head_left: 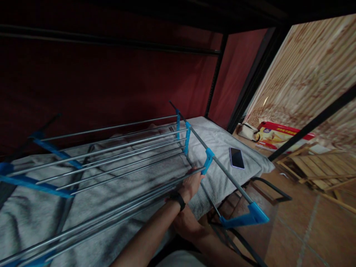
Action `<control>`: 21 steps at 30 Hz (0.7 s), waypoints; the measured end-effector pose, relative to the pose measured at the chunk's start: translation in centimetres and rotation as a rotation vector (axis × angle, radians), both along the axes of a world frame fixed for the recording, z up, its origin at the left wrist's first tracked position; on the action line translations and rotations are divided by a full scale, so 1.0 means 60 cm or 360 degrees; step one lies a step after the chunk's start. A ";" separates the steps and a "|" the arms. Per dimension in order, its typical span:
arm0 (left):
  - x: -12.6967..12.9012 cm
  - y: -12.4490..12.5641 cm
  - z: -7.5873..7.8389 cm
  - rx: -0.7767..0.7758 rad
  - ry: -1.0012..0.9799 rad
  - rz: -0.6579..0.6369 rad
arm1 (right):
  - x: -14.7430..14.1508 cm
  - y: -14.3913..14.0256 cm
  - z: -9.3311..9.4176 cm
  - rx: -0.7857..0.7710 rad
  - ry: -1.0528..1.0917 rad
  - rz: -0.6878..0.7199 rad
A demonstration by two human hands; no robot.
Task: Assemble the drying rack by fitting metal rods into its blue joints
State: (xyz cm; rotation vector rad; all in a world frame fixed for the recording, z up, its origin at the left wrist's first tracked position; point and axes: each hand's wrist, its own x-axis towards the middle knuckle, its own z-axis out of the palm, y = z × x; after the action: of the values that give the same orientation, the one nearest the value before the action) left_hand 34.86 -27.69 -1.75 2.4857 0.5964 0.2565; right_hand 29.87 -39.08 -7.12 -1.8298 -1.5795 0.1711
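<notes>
A folding drying rack (130,146) of grey metal rods with blue plastic joints stretches across the bed. My left hand (191,183), with a dark band at the wrist, is closed around a rod of the rack, close to a blue joint (208,159). Beneath that wrist, my right hand (182,220) crosses under the left arm and sits by the lower rods. Its fingers are mostly hidden behind the left forearm and the rods, so their grip does not show. A blue corner piece (247,217) extends to the right of my hands.
A grey blanket (222,137) covers the bed under the rack, and a phone (237,158) lies on it. Dark metal bars (217,74) frame the bed. On the tiled floor are a folded wooden piece (319,167) and a red and yellow box (278,135).
</notes>
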 end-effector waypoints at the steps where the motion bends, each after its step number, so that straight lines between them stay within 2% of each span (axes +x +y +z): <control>1: 0.000 0.001 0.000 -0.0002 0.0012 0.0003 | 0.012 -0.010 -0.013 0.0071 0.0004 0.0005; 2: 0.000 0.002 -0.001 -0.0004 0.0025 0.0011 | 0.028 -0.020 -0.024 0.0147 0.0054 -0.0038; 4: 0.001 0.004 -0.007 -0.0004 0.0050 -0.0002 | 0.067 -0.035 -0.037 0.0324 0.0211 -0.0317; 6: 0.000 0.005 -0.014 -0.0017 0.0052 -0.0019 | 0.108 -0.040 -0.038 0.0465 0.0373 -0.0659; 8: -0.001 0.005 -0.019 -0.0054 0.0040 -0.0021 | 0.143 -0.032 -0.033 0.0529 0.0440 -0.0848; 13: -0.005 0.001 -0.010 -0.0047 0.0026 0.0040 | 0.182 0.014 -0.020 0.0419 0.0637 -0.0737; 17: -0.004 -0.007 0.013 0.0080 0.0183 0.0011 | 0.189 0.045 -0.018 0.0424 0.0792 -0.0829; 21: 0.000 -0.014 0.036 0.0184 0.0357 -0.0015 | 0.196 0.056 -0.018 0.0455 0.0838 -0.0850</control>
State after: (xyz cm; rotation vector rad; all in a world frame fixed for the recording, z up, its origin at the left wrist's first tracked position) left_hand 34.83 -28.52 0.40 2.6490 0.6774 0.0078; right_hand 41.62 -35.72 -8.19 -1.7265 -0.6902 0.1527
